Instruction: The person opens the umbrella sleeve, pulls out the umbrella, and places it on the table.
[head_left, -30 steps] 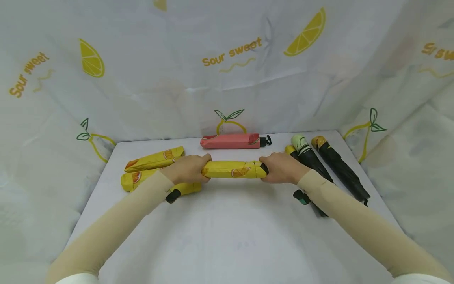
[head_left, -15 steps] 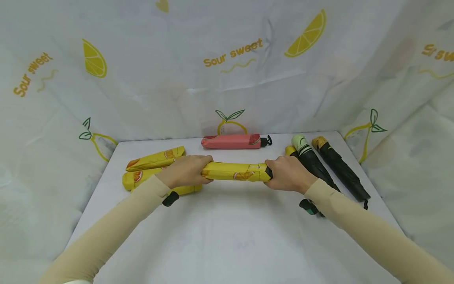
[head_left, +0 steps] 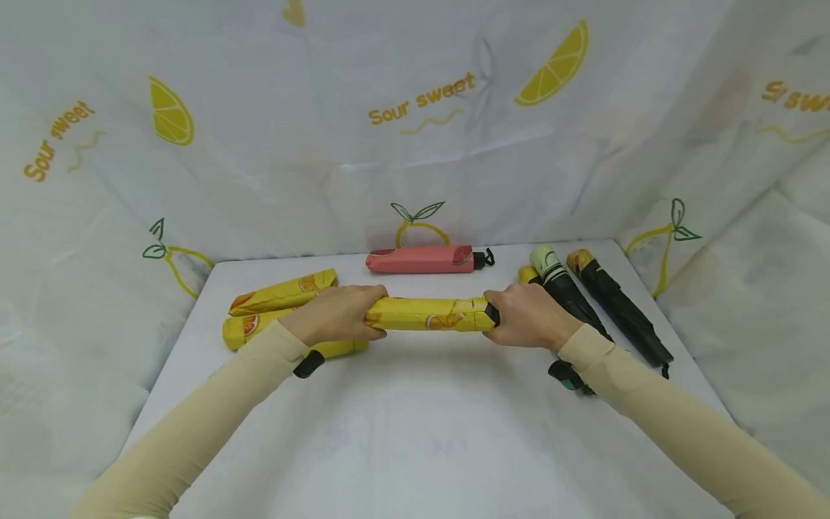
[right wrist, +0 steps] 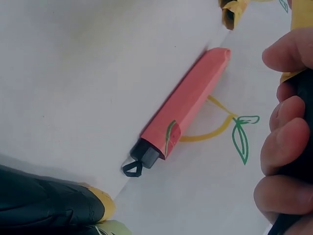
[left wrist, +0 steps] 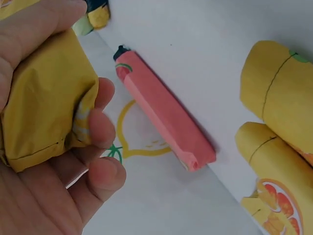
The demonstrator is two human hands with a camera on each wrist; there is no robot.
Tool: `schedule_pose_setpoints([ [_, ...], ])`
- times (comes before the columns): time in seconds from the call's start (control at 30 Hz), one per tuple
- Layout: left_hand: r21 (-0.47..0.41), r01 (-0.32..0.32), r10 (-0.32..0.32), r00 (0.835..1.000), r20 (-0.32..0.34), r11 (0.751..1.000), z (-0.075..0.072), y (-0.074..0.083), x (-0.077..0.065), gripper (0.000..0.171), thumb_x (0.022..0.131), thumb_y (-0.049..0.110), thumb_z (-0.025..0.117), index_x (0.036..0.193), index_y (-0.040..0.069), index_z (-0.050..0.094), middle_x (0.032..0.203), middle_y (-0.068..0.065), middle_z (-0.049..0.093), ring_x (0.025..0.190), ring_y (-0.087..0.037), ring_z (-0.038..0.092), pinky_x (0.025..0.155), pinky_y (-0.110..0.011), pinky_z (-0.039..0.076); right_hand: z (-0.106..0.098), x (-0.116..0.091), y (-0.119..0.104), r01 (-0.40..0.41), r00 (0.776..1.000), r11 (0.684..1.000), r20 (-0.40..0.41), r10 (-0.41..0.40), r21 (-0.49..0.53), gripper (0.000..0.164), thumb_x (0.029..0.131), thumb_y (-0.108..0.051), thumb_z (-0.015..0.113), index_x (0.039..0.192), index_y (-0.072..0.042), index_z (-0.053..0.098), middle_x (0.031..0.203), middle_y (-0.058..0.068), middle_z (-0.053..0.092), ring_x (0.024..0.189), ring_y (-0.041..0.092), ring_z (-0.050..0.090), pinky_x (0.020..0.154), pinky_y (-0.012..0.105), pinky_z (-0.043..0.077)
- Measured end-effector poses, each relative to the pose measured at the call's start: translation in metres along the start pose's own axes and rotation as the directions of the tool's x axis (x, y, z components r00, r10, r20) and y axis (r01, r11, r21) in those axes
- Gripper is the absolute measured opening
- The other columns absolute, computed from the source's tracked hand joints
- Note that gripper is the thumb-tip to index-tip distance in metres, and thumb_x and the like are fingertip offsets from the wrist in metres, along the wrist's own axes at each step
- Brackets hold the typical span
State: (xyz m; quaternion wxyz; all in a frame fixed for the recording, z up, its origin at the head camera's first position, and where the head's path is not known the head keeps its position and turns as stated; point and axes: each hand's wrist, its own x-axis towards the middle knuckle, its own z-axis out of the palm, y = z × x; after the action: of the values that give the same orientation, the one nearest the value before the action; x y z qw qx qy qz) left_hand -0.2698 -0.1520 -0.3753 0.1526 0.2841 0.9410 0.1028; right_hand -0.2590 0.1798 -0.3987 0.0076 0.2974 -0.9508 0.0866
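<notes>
A folded umbrella in a yellow sleeve with orange-slice prints (head_left: 428,314) is held level above the white table, between both hands. My left hand (head_left: 340,313) grips its left end, and in the left wrist view the fingers curl round the closed end of the yellow sleeve (left wrist: 49,93). At the other end my right hand (head_left: 528,315) holds the black handle. In the right wrist view the right hand's fingers (right wrist: 286,147) wrap round that dark handle, most of which they hide. Two more yellow-sleeved umbrellas (head_left: 282,292) lie near the left hand, partly covered by it.
A pink folded umbrella (head_left: 421,259) with a black handle and loop lies at the table's back edge. Several dark folded umbrellas (head_left: 622,310) lie at the right, partly behind the right hand. A white printed curtain (head_left: 292,173) surrounds the table (head_left: 415,447).
My right hand has shifted a little right and nearer, and the yellow umbrella's right end went with it. Over the last half second both hands have stayed almost still.
</notes>
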Motion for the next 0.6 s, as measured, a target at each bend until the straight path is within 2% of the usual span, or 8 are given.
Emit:
schedule_pose_setpoints([
  [0.2, 0.018, 0.000, -0.001, 1.000, 0.016, 1.000, 0.0017, -0.0011, -0.0030, 0.049, 0.086, 0.042, 0.079, 0.122, 0.021, 0.053, 0.095, 0.007, 0.061, 0.082, -0.013, 0.056, 0.074, -0.031, 0.048, -0.0008, 0.0001, -0.0011, 0.013, 1.000, 1.000, -0.012, -0.013, -0.008, 0.029, 0.074, -0.026, 0.082, 0.088, -0.010, 0.061, 0.061, -0.003, 0.059, 0.050, 0.008, 0.048, 0.048, 0.022, 0.043],
  [0.4, 0.064, -0.014, 0.013, 1.000, 0.017, 0.998, -0.0012, -0.0003, -0.0028, 0.044, 0.088, 0.036, 0.078, 0.117, 0.017, 0.051, 0.088, 0.004, 0.060, 0.076, -0.014, 0.055, 0.067, -0.029, 0.046, -0.0016, -0.0001, -0.0026, -0.001, 1.000, 1.000, -0.020, 0.001, -0.020, 0.031, 0.075, -0.026, 0.082, 0.088, -0.008, 0.061, 0.062, -0.001, 0.060, 0.051, 0.009, 0.049, 0.048, 0.022, 0.044],
  [0.6, 0.117, -0.051, 0.058, 0.997, -0.058, 0.992, -0.0014, -0.0009, -0.0032, 0.036, 0.089, 0.029, 0.077, 0.107, 0.015, 0.050, 0.079, 0.003, 0.055, 0.069, -0.014, 0.052, 0.062, -0.027, 0.043, -0.0022, 0.0025, -0.0041, -0.056, 0.998, 0.997, -0.039, 0.054, -0.061, 0.029, 0.076, -0.029, 0.080, 0.085, -0.005, 0.065, 0.061, 0.003, 0.060, 0.049, 0.012, 0.049, 0.045, 0.027, 0.045],
])
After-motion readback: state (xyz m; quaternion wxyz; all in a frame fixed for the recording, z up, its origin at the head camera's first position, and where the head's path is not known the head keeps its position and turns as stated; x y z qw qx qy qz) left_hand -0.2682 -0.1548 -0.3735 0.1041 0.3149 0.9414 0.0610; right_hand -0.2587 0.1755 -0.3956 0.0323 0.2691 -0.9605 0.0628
